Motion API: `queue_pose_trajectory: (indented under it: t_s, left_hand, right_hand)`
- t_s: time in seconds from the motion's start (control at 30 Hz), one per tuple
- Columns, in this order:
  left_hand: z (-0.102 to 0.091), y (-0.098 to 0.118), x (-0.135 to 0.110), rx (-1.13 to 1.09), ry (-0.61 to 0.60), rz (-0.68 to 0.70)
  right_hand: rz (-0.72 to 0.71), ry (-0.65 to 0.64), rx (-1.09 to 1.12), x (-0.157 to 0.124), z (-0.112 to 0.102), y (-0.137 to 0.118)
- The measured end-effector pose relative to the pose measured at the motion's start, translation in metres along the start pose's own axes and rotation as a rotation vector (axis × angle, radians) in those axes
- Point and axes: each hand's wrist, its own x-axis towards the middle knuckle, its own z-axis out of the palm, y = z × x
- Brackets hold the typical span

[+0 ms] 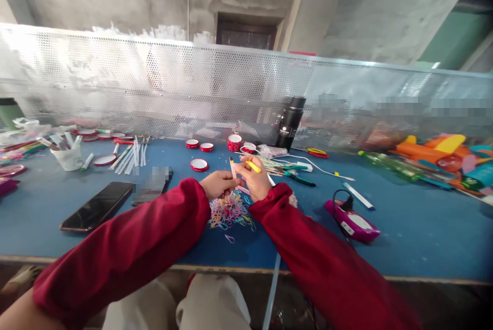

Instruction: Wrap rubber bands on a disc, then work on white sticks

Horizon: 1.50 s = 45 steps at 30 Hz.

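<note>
My left hand (pixel 220 184) is closed around a slim pale stick (pixel 232 166) with a dark tip, held upright. My right hand (pixel 254 178) grips a white marker with a yellow end (pixel 253 166), its fingers close against the stick. Whether the two things touch, I cannot tell. Right below both hands lies a pile of colourful small loops (pixel 233 210), partly covered by the hands and sleeves. One loose lilac loop (pixel 229 238) rests nearer the table edge.
Two phones (pixel 98 206) lie left of my arm. Red-rimmed round tins (pixel 199 165) sit ahead, near a black bottle (pixel 289 124). Pliers (pixel 300 180) and a purple device (pixel 352 222) are to the right. At left stands a white cup of markers (pixel 68 159).
</note>
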Motion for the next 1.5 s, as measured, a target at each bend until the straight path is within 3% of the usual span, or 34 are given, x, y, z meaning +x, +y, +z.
queue_pose_trajectory:
  t_s: [0.2, 0.63, 0.9, 1.07, 1.5]
  left_hand:
    - [0.002, -0.001, 0.0, -0.01, -0.059, 0.028]
    - [0.004, -0.001, 0.001, -0.035, -0.062, 0.026]
    - [0.004, 0.0, 0.0, -0.045, -0.027, -0.015]
    - [0.004, 0.001, 0.0, -0.005, -0.038, -0.024]
    - [0.001, -0.003, 0.0, 0.009, -0.035, -0.038]
  right_hand:
    - [-0.008, 0.006, -0.025, 0.0, 0.0, -0.001]
    - [0.016, -0.07, -0.008, -0.005, 0.001, -0.004]
    - [-0.194, 0.051, -0.028, -0.001, -0.007, -0.015]
    - [-0.311, -0.002, -0.113, -0.002, -0.012, -0.025]
    - [-0.438, 0.004, -0.33, -0.007, -0.011, -0.029]
